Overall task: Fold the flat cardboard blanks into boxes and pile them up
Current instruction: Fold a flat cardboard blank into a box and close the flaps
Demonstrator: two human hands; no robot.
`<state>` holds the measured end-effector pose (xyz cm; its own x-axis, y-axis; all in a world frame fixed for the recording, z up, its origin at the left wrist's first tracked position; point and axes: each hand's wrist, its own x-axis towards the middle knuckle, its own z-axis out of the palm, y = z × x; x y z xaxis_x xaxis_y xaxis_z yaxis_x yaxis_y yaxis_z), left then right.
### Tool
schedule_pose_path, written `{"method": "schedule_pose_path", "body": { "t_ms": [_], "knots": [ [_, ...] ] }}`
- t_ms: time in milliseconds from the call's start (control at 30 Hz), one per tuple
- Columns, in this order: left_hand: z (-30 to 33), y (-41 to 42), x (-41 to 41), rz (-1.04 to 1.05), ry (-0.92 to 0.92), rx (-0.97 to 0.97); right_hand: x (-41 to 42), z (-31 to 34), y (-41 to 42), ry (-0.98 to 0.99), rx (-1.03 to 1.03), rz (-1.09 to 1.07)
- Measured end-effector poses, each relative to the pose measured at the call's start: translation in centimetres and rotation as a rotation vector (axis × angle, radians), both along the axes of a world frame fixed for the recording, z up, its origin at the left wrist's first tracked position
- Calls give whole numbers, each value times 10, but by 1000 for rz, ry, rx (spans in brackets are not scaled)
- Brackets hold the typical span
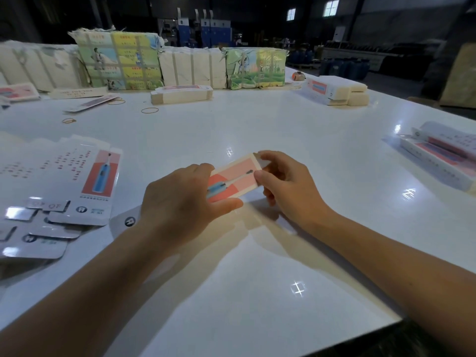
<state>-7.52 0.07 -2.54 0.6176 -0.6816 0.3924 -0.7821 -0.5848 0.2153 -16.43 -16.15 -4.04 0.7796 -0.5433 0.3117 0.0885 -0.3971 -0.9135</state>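
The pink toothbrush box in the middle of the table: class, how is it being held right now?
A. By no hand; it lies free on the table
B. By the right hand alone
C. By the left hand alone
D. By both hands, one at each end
D: the left hand grips the near end of the box and the right hand pinches its far end.

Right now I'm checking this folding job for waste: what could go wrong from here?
1. The right hand pinches the end flap of the box; forcing it might crease the card.
2. The left hand grips the box body, and squeezing could dent it.
3. Flat blanks lie loosely fanned at the left, so a forearm may sweep them.
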Motion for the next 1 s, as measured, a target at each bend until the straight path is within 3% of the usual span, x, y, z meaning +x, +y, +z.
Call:
{"method": "schedule_pose_path", "body": {
  "t_ms": [500,633,700,767,833,867,933,1000],
  "knots": [
    [-2,-3,0,14,-42,6,-2,0,1,22,-404,-30],
    [4,0,-1,10,26,-54,-2,5,-6,-92,-660,-232],
    [4,0,-1,8,23,-61,-1,4,-10,-82,-467,-227],
    [3,1,-1,-5,28,-79,2,8,-10,-61,88,-75],
    [2,0,-2,-19,34,-94,2,10,-13,-89,686,215],
    [1,-1,-2,-23,32,-92,4,9,-15,-97,812,314],
    [1,-2,-3,-31,24,-81,5,9,-15,-98,751,351],
    [0,-3,-3,-48,30,-76,4,4,-11,-141,486,250]
  ]
}}
